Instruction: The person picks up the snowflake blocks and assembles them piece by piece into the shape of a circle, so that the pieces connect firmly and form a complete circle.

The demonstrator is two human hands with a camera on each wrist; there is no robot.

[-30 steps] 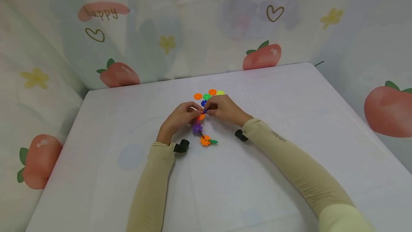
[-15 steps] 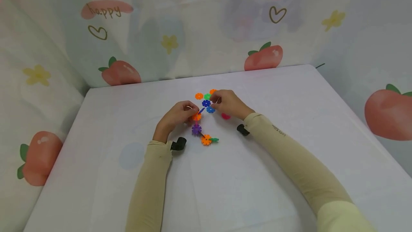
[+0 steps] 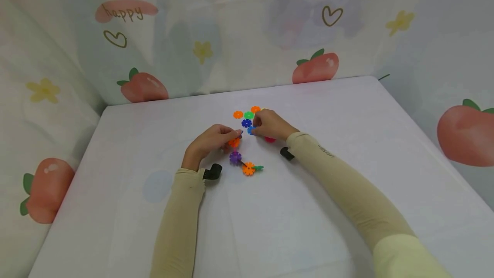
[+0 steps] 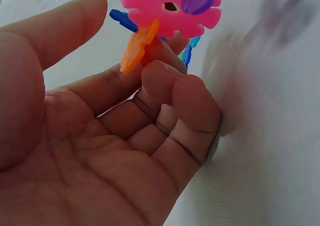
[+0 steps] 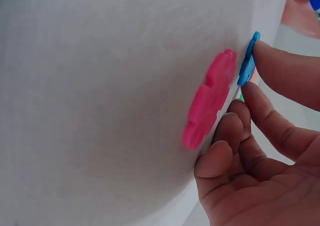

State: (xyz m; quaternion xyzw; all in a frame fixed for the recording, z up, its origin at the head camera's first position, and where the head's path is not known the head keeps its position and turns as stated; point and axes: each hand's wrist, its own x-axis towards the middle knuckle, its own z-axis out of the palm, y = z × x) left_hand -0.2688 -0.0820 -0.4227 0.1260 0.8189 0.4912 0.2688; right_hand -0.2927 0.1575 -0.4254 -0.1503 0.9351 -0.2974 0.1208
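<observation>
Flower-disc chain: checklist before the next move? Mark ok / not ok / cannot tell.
1. Left hand holding the chain: ok.
2. Chain continuous down to its green end piece: ok, looks unbroken in the head view.
3. Green end piece clear of both hands: ok.
4. Light blue disc joined to chain: not ok, it is separate.
5. Right hand gripping light blue disc firmly: cannot tell; thumb and index finger are at its edges.
6. Loose pink disc clear of right hand: cannot tell, very close.

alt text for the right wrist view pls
A right hand pinches a blue disc between thumb and forefinger. Nearer the camera, beside the other curled fingers, a pink disc lies on a white cloth.
</observation>
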